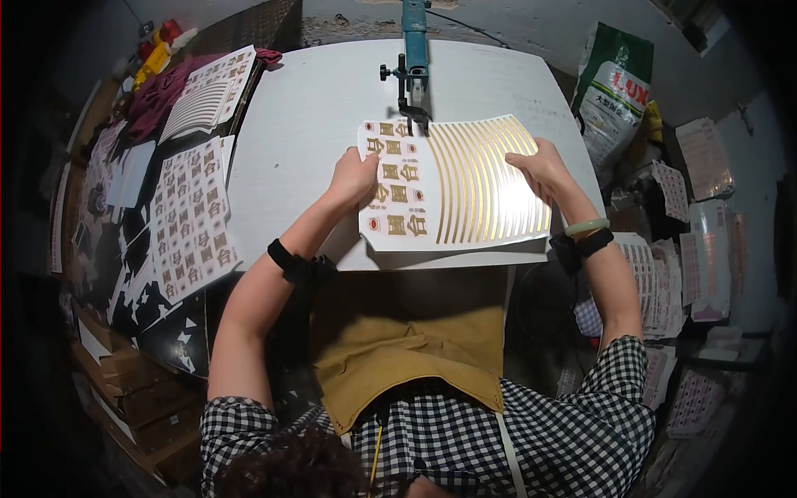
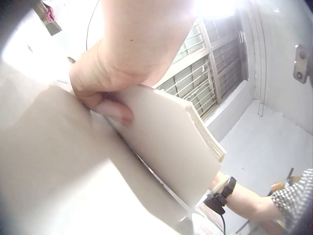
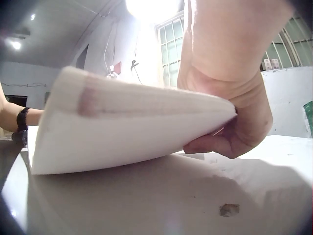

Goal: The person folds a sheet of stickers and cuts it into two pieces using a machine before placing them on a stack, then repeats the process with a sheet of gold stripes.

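A thick stack of printed sheets (image 1: 398, 196) lies between my hands, with gold characters and small red marks at left and curved gold strips at right. My left hand (image 1: 355, 176) grips its left edge, thumb on the top print in the head view; a finger curls under the stack in the left wrist view. At the right edge, my right hand (image 1: 544, 168) grips with the thumb over the gold strips. In the right wrist view the stack's white underside (image 3: 132, 142) bows and its right side stands raised off the white tabletop (image 1: 307, 100).
A teal machine arm (image 1: 414, 33) with a black metal foot reaches over the stack's far edge. More printed sheets (image 1: 193, 220) lie on a dark surface at left among paper scraps. At right stand a green and white sack (image 1: 613, 95) and piles of printed sheets (image 1: 712, 257).
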Motion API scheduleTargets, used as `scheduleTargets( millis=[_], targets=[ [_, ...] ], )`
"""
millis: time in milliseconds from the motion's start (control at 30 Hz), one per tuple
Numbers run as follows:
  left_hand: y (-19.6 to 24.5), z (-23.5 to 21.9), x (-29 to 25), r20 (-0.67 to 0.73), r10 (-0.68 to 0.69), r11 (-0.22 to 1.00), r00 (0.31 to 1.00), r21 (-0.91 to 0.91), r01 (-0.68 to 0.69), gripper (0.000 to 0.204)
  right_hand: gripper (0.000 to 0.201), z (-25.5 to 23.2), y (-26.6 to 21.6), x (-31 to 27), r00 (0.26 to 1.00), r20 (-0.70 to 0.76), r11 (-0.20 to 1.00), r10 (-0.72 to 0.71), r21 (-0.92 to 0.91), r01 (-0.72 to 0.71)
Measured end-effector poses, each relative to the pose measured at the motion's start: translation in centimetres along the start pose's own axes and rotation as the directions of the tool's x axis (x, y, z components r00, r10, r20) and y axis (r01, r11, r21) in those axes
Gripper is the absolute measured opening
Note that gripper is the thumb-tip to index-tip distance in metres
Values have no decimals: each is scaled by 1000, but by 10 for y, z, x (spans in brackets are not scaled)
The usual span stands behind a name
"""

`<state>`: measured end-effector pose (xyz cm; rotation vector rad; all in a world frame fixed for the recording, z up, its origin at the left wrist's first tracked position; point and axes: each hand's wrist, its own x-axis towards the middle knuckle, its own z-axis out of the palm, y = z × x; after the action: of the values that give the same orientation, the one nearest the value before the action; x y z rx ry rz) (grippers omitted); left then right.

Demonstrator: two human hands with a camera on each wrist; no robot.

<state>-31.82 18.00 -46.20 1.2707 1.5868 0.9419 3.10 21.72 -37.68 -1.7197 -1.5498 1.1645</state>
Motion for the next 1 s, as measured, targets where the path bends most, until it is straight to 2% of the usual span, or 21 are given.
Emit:
scheduleTargets(
  millis=[100, 200, 267, 400, 500, 567, 667, 800, 867, 1000],
  targets=[
    [14, -4, -8, 52, 8, 999, 999, -31, -6, 39, 51, 4, -4, -2, 1000, -12, 1000, 11, -20, -11],
    [4, -3, 0, 59, 32, 998, 998, -54, -29, 38, 41, 4, 4, 5, 995, -78, 998, -61, 19, 62],
    [9, -2, -5, 48, 36, 998, 998, -56, -33, 38, 40, 2, 4, 8, 997, -69, 998, -24, -63, 20],
    [5, 2, 0, 10, 16, 999, 1000, -47, -15, 39, 40, 0, 2, 13, 997, -68, 996, -34, -86, 28],
    [12, 3, -4, 8, -4, 999, 1000, -45, 4, 39, 52, 1, -10, 7, 999, -4, 993, 48, -103, -49],
    [12, 3, -4, 10, 5, 999, 1000, -53, -4, 39, 36, 6, -8, 6, 997, -67, 998, -35, 43, 38],
    [7, 3, 2, 14, 14, 998, 1000, -56, -13, 39, 35, 4, -14, 6, 998, -54, 999, 12, -36, -14],
    [22, -1, -6, -10, -12, 1000, 1000, 23, 12, 40, 35, 7, -12, 5, 999, -32, 999, 10, 37, -9],
    [28, -4, -8, -16, -18, 998, 1000, 68, 19, 41, 35, 12, -17, -4, 999, -42, 973, 9, 231, 1],
    [41, -9, -11, -31, -48, 990, 998, 132, 52, 41, 49, 6, -8, 5, 998, 42, 988, 45, 145, -51]
  ],
)
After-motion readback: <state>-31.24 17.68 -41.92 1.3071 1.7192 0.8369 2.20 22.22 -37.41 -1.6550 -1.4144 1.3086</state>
